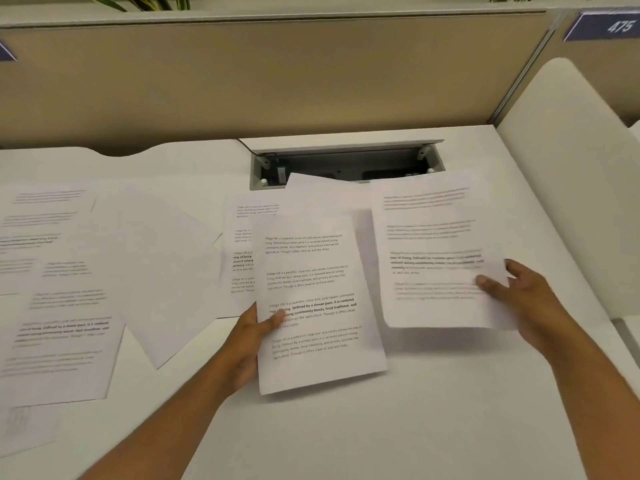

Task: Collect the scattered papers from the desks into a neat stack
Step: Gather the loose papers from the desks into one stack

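Observation:
My left hand (251,344) grips a printed sheet (315,306) by its left edge, thumb on top, holding it above the white desk (381,427). My right hand (523,299) pinches a second printed sheet (436,251) at its lower right corner; that sheet is blurred and lifted off the desk. Another printed page (239,258) lies flat behind the left-hand sheet, partly hidden by it. Several more papers (62,296) lie scattered over the left side of the desk, some overlapping, with a blank sheet (162,271) among them.
An open cable tray (346,162) is set into the desk's back edge, a paper corner overlapping it. A tan partition (277,81) runs behind. A white divider panel (568,188) stands at the right. A sign reading 475 (616,26) sits top right.

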A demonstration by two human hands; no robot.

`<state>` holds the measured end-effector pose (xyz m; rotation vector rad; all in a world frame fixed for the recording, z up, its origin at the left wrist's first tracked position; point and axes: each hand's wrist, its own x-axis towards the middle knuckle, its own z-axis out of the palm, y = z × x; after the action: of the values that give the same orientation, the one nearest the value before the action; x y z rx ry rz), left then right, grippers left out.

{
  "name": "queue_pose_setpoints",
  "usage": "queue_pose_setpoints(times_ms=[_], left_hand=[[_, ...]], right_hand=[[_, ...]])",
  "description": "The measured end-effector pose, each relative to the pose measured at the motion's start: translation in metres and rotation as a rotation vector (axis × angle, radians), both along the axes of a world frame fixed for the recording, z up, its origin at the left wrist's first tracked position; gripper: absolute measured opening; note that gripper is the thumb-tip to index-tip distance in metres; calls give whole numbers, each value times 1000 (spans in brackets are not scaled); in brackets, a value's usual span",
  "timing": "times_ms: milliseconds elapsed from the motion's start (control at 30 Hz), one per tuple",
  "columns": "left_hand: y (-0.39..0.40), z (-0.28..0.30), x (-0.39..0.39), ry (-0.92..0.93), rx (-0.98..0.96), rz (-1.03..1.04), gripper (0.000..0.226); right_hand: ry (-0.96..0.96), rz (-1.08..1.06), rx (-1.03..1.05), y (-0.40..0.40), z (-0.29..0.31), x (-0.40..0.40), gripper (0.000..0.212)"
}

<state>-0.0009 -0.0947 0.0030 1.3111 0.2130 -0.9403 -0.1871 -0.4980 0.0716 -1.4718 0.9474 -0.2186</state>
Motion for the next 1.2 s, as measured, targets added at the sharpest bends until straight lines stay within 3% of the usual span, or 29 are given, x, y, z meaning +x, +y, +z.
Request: queue_pose_setpoints(times_ms=[133, 367, 433, 733, 833, 933, 1033, 1200], left_hand=[[-7, 7, -2, 1, -43, 11, 47], [-5, 20, -4, -31, -66, -20, 61], [-1, 21, -3, -37, -70, 1, 55], [14, 7, -2, -70, 15, -1, 43], [19, 3, 2, -88, 21, 1, 45], [29, 0, 10, -88, 14, 24, 48], [40, -3, 18, -70, 5, 49, 46], [54, -6, 28, -61, 11, 96, 44]], right_hand=[[-78, 79, 124, 63, -2, 6, 32], [-63, 124, 114, 155, -23, 31, 21], [-57, 137, 146, 166, -27, 34, 22], [-36, 224, 188, 172, -39, 39, 52], [-1, 247, 58, 151, -39, 60, 30], [54, 193, -314, 100, -33, 110, 11], [117, 173, -588, 46, -29, 167, 28], [353, 293, -640, 3, -49, 227, 95]])
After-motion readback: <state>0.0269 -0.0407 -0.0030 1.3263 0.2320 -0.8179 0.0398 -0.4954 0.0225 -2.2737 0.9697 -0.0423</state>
